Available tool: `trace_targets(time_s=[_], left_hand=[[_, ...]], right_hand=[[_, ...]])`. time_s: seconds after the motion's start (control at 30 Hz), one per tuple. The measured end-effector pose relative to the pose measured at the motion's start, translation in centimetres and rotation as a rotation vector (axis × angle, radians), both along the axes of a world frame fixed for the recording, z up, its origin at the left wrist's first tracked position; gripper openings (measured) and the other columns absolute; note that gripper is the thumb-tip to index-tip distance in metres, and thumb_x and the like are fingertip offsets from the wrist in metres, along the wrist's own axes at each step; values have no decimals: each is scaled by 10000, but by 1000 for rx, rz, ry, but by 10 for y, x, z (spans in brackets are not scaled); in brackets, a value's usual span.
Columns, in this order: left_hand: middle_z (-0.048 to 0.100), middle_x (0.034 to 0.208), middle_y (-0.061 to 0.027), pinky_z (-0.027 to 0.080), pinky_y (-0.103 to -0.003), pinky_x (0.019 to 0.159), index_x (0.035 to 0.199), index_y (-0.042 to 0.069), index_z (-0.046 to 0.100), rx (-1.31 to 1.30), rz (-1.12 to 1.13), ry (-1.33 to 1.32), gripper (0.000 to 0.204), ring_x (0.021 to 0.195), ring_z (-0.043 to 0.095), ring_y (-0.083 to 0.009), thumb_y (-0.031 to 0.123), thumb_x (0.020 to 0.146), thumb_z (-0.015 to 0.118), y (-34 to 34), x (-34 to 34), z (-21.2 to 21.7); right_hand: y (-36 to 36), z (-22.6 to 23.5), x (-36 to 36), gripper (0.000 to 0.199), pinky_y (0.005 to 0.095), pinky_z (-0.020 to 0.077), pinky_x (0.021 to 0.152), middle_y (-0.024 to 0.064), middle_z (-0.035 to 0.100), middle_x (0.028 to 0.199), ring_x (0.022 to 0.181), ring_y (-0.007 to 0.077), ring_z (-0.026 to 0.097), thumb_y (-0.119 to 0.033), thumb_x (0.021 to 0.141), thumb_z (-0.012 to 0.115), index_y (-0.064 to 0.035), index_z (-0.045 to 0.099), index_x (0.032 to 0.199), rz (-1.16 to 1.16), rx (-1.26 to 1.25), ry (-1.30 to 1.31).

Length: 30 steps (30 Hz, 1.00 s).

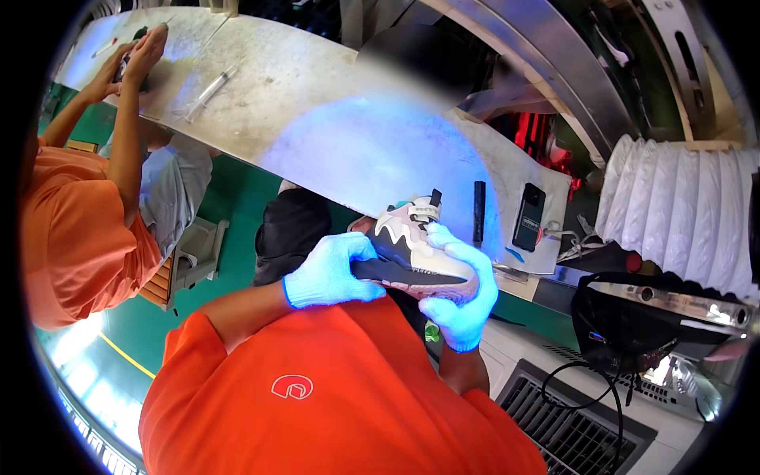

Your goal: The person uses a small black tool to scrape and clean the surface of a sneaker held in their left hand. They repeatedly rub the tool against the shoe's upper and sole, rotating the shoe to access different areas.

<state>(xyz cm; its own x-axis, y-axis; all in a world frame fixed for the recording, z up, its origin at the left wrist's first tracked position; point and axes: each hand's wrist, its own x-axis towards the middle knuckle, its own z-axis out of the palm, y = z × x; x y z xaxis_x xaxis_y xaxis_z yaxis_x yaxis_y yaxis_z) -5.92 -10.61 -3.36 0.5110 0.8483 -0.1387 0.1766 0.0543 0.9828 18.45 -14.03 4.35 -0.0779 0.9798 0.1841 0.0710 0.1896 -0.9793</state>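
Note:
Between my two gloved hands, a sneaker [416,252] in white, cream and black with a pale pink sole is held in front of my chest, at the near edge of the worktable [332,150]. My left hand [334,271], in a white knit glove tinted blue by the light, grips one end of it. Around the other end curls my right hand [467,293], gloved alike, its fingers along the upper and its thumb by the sole. Part of the shoe is hidden behind the fingers. A short black bar [479,211] lies on the lit tabletop just beyond my right hand.
A dark phone [529,216] lies at the table's right end. Farther left rests a syringe-like tube [212,89]. A co-worker in orange [87,222] sits at the left, hands over the table. At right are a white ribbed duct [681,210] and a black bag [625,324].

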Motion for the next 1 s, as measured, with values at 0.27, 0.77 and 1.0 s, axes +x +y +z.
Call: trace_targets(time_s=[0.27, 0.77, 1.0], left_hand=[[640, 991, -142, 578, -399, 770, 1022, 40, 646, 185, 73, -151, 531, 874, 691, -307, 258, 710, 1016, 8, -33, 7], [613, 858, -99, 481, -400, 621, 908, 85, 690, 395, 203, -325, 329, 727, 612, -302, 105, 739, 971, 25, -41, 66], [627, 945, -111, 508, -453, 705, 1011, 80, 724, 529, 120, -233, 368, 803, 615, -337, 44, 690, 901, 25, -34, 73]], right_hand=[[16, -5, -77, 627, 567, 537, 1121, 239, 747, 1293, 1199, 426, 734, -196, 817, 978, 34, 692, 1325, -20, 350, -353], [38, -29, -102, 709, 554, 611, 964, 260, 789, 1142, 1018, 413, 782, -574, 1008, 762, 69, 678, 1295, -213, 552, -300], [34, -25, -89, 764, 617, 562, 1080, 302, 784, 1193, 1127, 467, 779, -578, 979, 816, 83, 675, 1336, -174, 474, -229]])
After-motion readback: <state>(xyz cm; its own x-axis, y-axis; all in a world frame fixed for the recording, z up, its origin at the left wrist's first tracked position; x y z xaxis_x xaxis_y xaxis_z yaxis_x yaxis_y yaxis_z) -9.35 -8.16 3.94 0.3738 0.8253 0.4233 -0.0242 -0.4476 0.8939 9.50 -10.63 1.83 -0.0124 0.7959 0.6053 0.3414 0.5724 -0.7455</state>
